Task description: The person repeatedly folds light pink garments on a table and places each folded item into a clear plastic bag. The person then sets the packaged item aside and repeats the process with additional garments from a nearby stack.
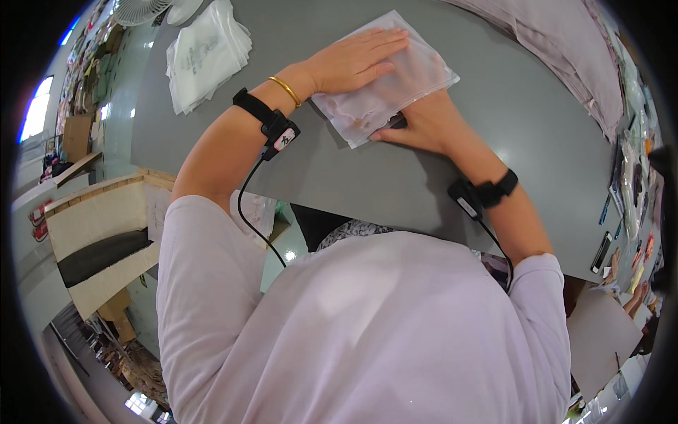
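Observation:
A frosted plastic bag [394, 29] lies tilted on the grey table, with pale folded fabric [360, 114] showing through near its lower left part. Flat on top of the bag rests my left hand [352, 61], its fingers stretched out over the plastic. My right hand [431, 119] reaches in at the near edge of the bag, and its fingers show only dimly through the film. The right thumb stays outside, touching the bag's near corner. Whether the hidden fingers grip the fabric cannot be seen.
A stack of clear printed plastic bags [209, 55] lies at the back left, near a white fan [140, 10]. Pale mauve fabric [561, 47] covers the back right. A black-handled tool [601, 253] lies near the right edge; another person's arm [635, 298] shows beyond.

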The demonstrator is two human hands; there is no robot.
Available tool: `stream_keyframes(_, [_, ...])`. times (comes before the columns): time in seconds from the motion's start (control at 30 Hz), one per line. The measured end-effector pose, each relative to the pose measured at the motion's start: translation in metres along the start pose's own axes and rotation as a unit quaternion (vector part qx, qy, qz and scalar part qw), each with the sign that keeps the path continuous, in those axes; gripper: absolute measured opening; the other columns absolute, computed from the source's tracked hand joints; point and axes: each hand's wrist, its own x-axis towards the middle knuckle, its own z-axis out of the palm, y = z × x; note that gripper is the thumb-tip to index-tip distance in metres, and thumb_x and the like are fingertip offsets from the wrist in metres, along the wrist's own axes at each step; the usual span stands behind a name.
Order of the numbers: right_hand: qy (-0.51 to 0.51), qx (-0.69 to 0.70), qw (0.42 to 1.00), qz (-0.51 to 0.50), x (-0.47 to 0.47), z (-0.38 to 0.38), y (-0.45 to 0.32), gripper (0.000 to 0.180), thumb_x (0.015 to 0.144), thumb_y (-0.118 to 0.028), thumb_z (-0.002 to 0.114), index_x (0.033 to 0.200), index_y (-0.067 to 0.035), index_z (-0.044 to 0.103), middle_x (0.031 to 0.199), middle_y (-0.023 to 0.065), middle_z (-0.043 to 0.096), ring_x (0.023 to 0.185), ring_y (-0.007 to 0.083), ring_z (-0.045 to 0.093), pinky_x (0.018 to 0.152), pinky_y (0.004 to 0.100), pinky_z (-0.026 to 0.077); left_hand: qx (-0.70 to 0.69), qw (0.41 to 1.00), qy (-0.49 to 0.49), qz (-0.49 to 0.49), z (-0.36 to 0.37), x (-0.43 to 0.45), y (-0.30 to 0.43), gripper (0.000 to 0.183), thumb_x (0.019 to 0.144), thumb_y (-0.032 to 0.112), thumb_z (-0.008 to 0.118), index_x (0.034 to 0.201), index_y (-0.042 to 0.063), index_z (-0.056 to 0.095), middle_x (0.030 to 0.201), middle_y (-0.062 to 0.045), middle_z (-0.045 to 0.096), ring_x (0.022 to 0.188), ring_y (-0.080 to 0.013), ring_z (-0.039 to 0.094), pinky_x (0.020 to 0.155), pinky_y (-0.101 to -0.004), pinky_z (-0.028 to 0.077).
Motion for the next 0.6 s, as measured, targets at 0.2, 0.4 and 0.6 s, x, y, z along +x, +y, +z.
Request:
stream_keyframes(0.2, [0.099,0.445,0.824,0.335,-0.032,-0.014,-0.048,0.057,0.097,-0.025,0.070,0.144,0.003,0.052,0.146,0.0191,0.053,0.127,0.0309,0.059,0.107,0.0405,0.048,0.004,0.997,0.082,0.009,0.033,-0.007,-0.014,0.056,0.105,0.040,0.046,0.152,0.009,0.045,0.158,-0.022,0.040,0.148,-0.0366,0.037,0.124,-0.0436,0.025])
stream_keyframes(0.4, [0.134,0.683,0.561,0.448,-0.009,-0.012,-0.042,0.034,0.097,-0.023,0.069,0.117,0.004,0.064,0.104,0.0086,0.070,0.089,0.0132,0.065,0.076,0.0257,0.052,0.085,0.992,0.094,-0.017,0.052,-0.002,-0.021,0.058,0.108,0.025,0.039,0.151,-0.014,0.035,0.159,-0.031,0.036,0.152,-0.0399,0.030,0.128,-0.0448,0.019])
stream_keyframes(0.6, [0.068,0.667,0.593,0.447,0.018,-0.002,-0.028,0.038,0.091,-0.026,0.077,0.114,0.003,0.067,0.090,0.0067,0.069,0.063,0.0111,0.061,0.047,0.0270,0.042,-0.009,0.989,0.124,-0.086,0.057,0.000,-0.027,0.059,0.109,0.028,0.037,0.151,-0.013,0.036,0.159,-0.031,0.036,0.152,-0.0410,0.030,0.127,-0.0453,0.022])
